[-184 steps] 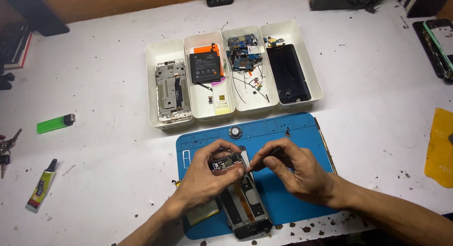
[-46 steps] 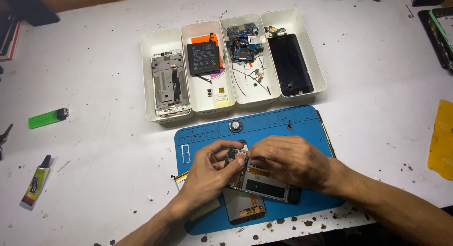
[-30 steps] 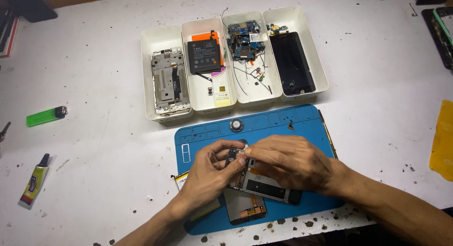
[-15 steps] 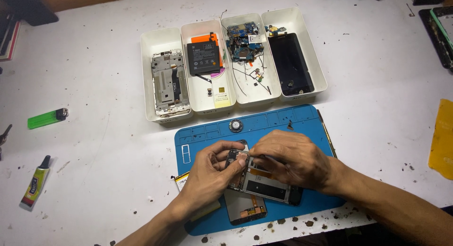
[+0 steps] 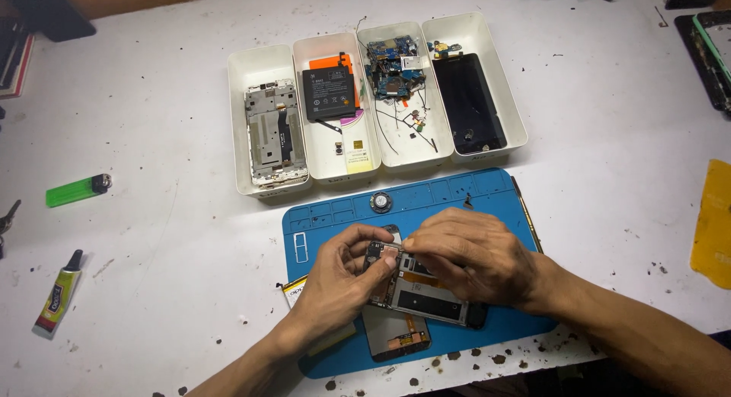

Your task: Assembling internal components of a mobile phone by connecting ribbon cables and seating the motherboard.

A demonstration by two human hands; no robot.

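My left hand and my right hand meet over a blue work mat. Between the fingertips of both hands sits a small dark circuit part. Under the hands lies an opened phone frame with its insides showing. A second flat phone part sticks out below it at the mat's front edge. A small round metal piece lies on the mat above the hands.
Behind the mat stand several white trays holding a metal phone frame, a black battery, circuit boards with wires and a black screen. A green lighter and a glue tube lie at left. A yellow sheet lies at right.
Six seconds ago the phone frame stood tilted toward me; it now lies flat across the mat. Over the last second the hands stayed together on the small part, shifting only slightly.
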